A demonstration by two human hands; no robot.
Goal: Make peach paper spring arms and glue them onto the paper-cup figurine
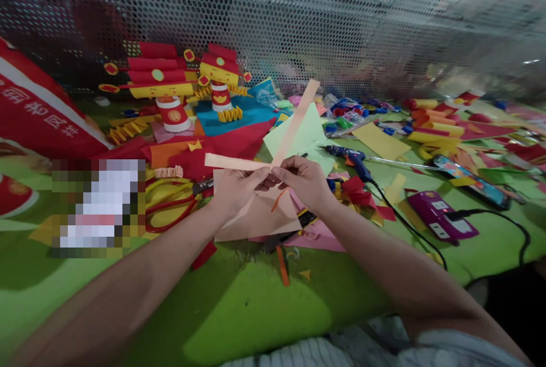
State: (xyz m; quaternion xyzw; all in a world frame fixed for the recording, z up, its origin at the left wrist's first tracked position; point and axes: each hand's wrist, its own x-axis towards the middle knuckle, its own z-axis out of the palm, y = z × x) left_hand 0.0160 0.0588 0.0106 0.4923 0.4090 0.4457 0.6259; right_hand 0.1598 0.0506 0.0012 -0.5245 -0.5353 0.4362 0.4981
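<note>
Two peach paper strips meet at my fingertips in the middle of the view. One strip (232, 161) points left, and the other strip (297, 122) rises up and to the right. My left hand (241, 185) pinches them at the joint, and my right hand (301, 179) is closed on the same spot from the other side. A peach sheet (256, 222) lies on the green table below my hands. Behind the upright strip is a pale green sheet (313, 133).
Red-handled scissors (173, 210) lie left of my hands. Two paper figures (174, 114) (220, 97) stand behind. To the right are a blue glue gun (352, 156) with a cable, a purple power strip (441, 216) and a phone (478, 185). A perforated metal panel (273, 14) spans the back.
</note>
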